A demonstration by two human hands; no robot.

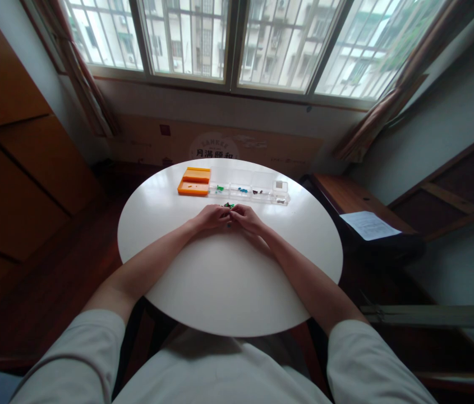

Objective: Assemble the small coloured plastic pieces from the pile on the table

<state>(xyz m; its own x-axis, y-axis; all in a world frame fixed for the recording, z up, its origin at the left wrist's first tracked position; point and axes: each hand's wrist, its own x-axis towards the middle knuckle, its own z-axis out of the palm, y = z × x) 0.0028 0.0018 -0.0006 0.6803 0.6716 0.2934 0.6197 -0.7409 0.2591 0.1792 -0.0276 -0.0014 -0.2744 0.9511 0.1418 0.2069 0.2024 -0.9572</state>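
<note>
My left hand (212,216) and my right hand (247,217) meet above the middle of the white round table (228,280), fingertips close together. Both hands have their fingers drawn in as if pinching. What lies between the fingertips is too small and too hidden to name. Just beyond the fingers shows a cluster of small green and dark pieces (229,205). A tiny dark bluish piece (229,224) shows below the fingertips; I cannot tell whether it is held or lies on the table.
An orange tray (193,191) with an orange lid stands at the table's far side. Right of it runs a row of clear compartments (247,193) with small green, blue, dark and pale pieces. A small clear box (280,186) sits at the row's right end. Printed paper (369,225) lies off to the right.
</note>
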